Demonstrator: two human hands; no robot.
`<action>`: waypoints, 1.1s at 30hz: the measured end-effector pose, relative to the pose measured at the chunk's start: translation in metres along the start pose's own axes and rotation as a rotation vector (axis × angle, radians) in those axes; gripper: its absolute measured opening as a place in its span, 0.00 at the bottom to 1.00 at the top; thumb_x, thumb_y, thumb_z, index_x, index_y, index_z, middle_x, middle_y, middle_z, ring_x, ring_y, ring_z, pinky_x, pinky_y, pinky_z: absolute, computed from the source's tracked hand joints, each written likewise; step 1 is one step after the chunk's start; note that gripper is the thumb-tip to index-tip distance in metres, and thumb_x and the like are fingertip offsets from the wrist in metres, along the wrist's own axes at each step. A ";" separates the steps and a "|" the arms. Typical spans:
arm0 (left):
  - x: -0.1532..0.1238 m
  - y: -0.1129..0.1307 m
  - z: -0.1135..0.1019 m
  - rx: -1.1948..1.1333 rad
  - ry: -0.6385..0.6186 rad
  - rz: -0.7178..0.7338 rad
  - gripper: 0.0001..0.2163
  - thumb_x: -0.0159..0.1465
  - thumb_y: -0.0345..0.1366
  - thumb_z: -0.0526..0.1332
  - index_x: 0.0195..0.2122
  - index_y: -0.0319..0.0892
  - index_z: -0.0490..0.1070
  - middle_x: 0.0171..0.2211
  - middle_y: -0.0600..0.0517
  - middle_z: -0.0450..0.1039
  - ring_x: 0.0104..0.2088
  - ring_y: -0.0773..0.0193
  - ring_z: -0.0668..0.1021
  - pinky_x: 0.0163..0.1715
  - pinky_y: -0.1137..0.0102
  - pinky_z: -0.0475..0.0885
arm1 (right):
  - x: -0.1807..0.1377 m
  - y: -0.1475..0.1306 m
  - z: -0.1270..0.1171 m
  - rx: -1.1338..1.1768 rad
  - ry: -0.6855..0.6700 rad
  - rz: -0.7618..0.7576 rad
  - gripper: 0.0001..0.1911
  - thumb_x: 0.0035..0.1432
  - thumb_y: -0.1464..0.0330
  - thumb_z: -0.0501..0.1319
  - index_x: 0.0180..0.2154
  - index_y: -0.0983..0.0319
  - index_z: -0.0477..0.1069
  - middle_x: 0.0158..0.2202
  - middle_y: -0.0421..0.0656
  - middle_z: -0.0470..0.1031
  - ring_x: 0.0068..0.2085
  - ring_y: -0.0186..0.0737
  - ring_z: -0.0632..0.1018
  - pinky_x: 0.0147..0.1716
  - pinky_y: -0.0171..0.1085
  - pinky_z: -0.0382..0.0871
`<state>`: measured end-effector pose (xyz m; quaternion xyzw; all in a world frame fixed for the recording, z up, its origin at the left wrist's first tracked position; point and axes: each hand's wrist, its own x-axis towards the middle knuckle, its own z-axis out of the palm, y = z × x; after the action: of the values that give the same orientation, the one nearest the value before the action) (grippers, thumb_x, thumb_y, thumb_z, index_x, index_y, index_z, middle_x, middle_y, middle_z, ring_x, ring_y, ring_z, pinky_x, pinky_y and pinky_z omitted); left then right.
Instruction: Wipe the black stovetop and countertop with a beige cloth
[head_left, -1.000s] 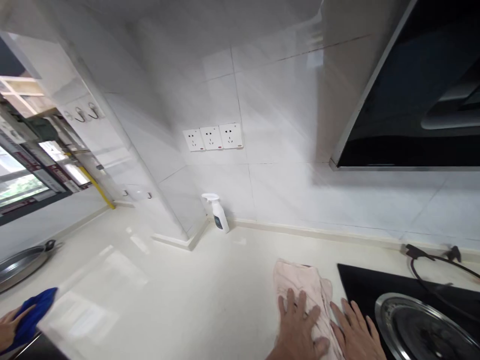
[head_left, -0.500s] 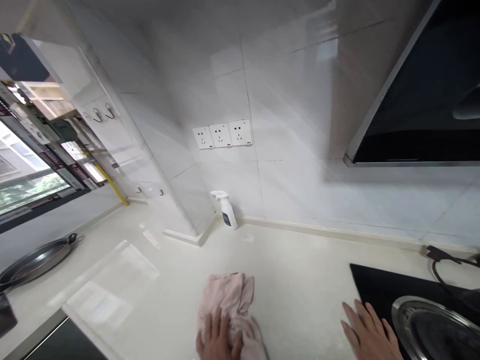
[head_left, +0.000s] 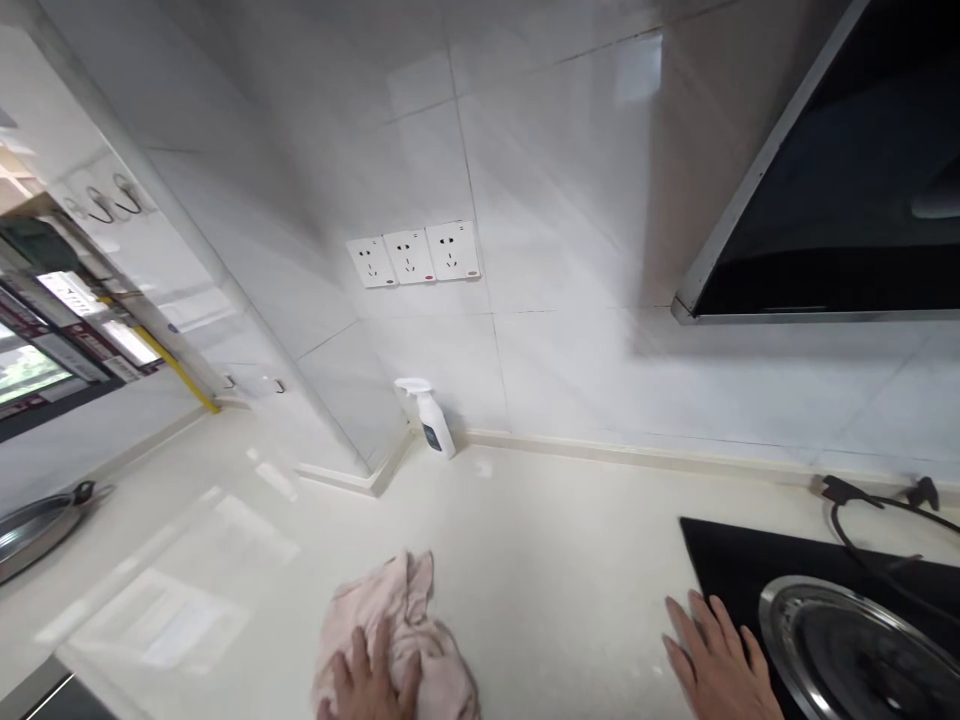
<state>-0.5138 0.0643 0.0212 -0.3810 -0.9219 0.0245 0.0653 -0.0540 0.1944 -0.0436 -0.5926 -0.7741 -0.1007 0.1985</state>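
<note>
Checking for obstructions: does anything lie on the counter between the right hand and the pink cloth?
Nothing visible does. Only bare countertop separates the right hand from the pink cloth under the left hand; the spray bottle stands back by the wall.

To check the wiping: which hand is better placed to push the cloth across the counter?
Probably left. The left hand lies on the pink cloth on the counter; the right hand lies flat at the cooktop edge, apart from the cloth.

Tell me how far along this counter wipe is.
Done: the strip beside the hob, which the pink cloth has moved off. In hand: the left hand presses it on the counter; the right hand rests flat. Left: the stretch toward the spray bottle, seemingly unreached.
</note>
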 end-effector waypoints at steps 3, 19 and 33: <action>0.036 0.035 -0.015 0.018 -0.021 0.042 0.27 0.72 0.52 0.47 0.71 0.55 0.60 0.74 0.46 0.55 0.72 0.37 0.58 0.63 0.40 0.59 | 0.001 0.000 0.003 0.010 -0.012 0.016 0.29 0.70 0.55 0.46 0.61 0.57 0.74 0.65 0.53 0.70 0.72 0.63 0.59 0.65 0.67 0.56; 0.026 0.294 -0.027 -0.309 -0.067 0.618 0.31 0.68 0.57 0.54 0.70 0.54 0.61 0.74 0.42 0.53 0.73 0.32 0.54 0.68 0.35 0.48 | 0.003 0.005 0.011 0.006 0.017 0.020 0.26 0.70 0.54 0.49 0.61 0.51 0.74 0.66 0.47 0.71 0.70 0.59 0.63 0.64 0.62 0.57; -0.145 0.211 0.050 -0.500 0.801 1.106 0.19 0.60 0.52 0.68 0.53 0.60 0.76 0.64 0.52 0.73 0.69 0.45 0.67 0.68 0.45 0.57 | 0.008 0.005 -0.003 0.053 -0.085 0.084 0.27 0.71 0.53 0.46 0.53 0.56 0.78 0.65 0.48 0.72 0.70 0.54 0.64 0.67 0.57 0.54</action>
<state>-0.2712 0.1115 -0.0633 -0.7745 -0.4779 -0.2990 0.2870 -0.0509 0.2015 -0.0384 -0.6227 -0.7588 -0.0468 0.1852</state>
